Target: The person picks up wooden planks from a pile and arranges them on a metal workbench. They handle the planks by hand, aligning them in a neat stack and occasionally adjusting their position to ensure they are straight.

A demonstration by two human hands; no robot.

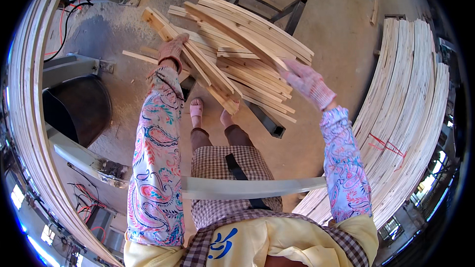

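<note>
My left hand [172, 49], in a pink knit glove, is closed around a small bunch of pale wooden strips [210, 74] that slant down toward my feet. At the right, my gloved right hand [309, 83] grips the near end of one long wooden strip [237, 35], its fingers slightly blurred. That strip slants up and left over a loose pile of strips [260, 76], which lie at mixed angles between my hands. Under the pile stands a dark metal frame [267, 118], mostly hidden by the wood.
A large stack of long strips [396, 104] with a red tie stands at the right. Along the left run more long boards [30, 94]. A black bin [79, 109] sits near grey machine supports. A pale rail [252, 188] crosses before my waist. Cables hang at left.
</note>
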